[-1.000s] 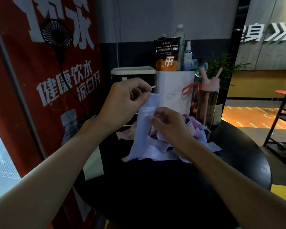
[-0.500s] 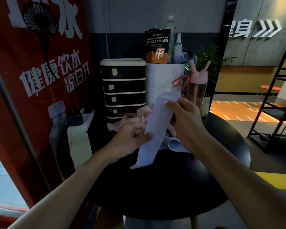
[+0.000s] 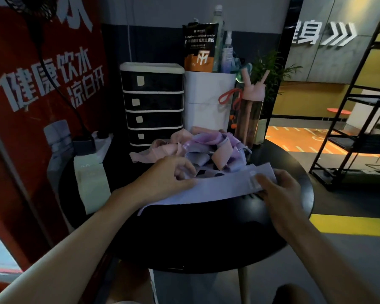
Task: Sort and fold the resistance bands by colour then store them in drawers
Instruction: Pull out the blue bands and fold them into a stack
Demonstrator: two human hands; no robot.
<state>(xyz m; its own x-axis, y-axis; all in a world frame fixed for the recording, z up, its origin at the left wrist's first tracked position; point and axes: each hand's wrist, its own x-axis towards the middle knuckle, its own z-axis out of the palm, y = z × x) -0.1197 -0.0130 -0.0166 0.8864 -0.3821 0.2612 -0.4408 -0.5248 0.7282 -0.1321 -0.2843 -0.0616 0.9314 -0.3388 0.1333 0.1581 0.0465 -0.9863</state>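
A pale lilac resistance band [image 3: 219, 187] lies stretched almost flat across the round black table [image 3: 206, 233]. My left hand [image 3: 165, 176] pinches its left part, thumb on top. My right hand [image 3: 279, 189] holds its right end by the small label. Behind the band sits a loose pile of bands [image 3: 208, 150], pink on the left and purple and lilac on the right. A black drawer unit [image 3: 152, 104] with white trim stands at the back, all its drawers closed.
A white bin [image 3: 206, 102] with a pouch and bottles stands right of the drawers, beside a pink water bottle [image 3: 251, 115]. A pale green box [image 3: 92, 185] sits at the table's left edge. A black shelf rack [image 3: 355, 119] stands on the right.
The lilac band went from hanging upright between my hands to lying lengthwise on the table. My right hand moved down and right with its end; my left hand slid left along it.
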